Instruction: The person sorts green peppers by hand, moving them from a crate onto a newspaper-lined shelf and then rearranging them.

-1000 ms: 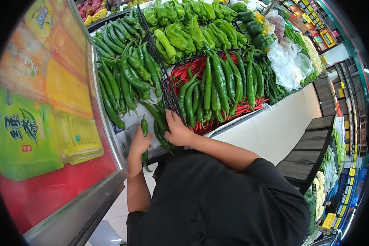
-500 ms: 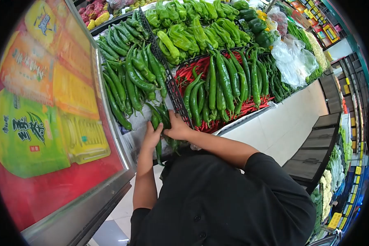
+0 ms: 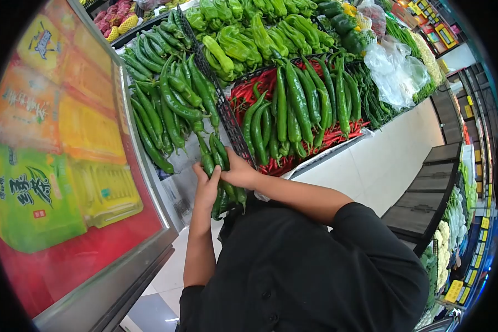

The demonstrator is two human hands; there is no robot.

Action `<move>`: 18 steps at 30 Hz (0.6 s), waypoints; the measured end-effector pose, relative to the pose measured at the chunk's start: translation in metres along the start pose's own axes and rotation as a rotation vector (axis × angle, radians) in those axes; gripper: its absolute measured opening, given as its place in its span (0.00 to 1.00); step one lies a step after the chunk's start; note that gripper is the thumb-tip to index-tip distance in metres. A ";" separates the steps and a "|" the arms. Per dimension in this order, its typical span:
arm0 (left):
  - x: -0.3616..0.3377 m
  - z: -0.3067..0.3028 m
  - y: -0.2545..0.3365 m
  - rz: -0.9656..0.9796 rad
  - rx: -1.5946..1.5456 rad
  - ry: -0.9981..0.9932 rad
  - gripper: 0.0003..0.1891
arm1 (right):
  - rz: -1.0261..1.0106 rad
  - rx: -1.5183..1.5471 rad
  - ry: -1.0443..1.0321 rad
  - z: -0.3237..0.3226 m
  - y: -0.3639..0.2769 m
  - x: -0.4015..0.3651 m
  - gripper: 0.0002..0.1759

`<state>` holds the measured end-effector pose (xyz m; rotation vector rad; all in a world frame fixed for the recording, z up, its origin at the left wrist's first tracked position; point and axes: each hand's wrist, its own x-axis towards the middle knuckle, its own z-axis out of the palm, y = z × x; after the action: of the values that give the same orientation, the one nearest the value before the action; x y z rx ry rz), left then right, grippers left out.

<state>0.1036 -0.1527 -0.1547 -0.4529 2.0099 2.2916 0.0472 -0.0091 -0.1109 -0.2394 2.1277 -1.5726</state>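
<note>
Between my two hands is a bunch of long green peppers (image 3: 224,192), lying lengthwise at the near edge of the display. My left hand (image 3: 206,185) is wrapped round the bunch from the left side. From the right side my right hand (image 3: 238,170) grips the same peppers. Just beyond them, more long green peppers (image 3: 177,105) lie in rows. A black crate wall (image 3: 227,113) separates these from thin red chillies (image 3: 330,145) with large green peppers (image 3: 299,102) laid on top.
A freezer-like case (image 3: 144,171) with printed drink pictures stands on the left. Pale green peppers (image 3: 240,44) and a clear plastic bag (image 3: 395,74) are at the back. Dark cabinets (image 3: 420,193) and vegetable shelves (image 3: 442,249) stand on the right.
Both hands have closed more tightly round the peppers, which are now gathered into a straighter bunch. The view has shifted slightly.
</note>
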 end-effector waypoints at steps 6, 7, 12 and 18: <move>-0.028 0.038 0.058 0.128 0.232 0.033 0.30 | -0.274 0.061 0.052 -0.024 -0.019 -0.031 0.43; -0.030 0.041 0.061 0.128 0.238 0.022 0.30 | -0.226 0.012 0.057 -0.029 -0.019 -0.035 0.45; -0.026 0.045 0.040 0.047 -0.017 0.039 0.30 | -0.145 -0.041 -0.088 -0.049 -0.034 -0.047 0.56; -0.053 0.063 0.041 -0.184 -0.483 0.028 0.29 | -0.163 -0.135 -0.269 -0.049 -0.014 -0.039 0.58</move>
<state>0.1337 -0.0897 -0.0945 -0.6657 1.3366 2.6442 0.0555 0.0436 -0.0759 -0.6464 2.0437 -1.3933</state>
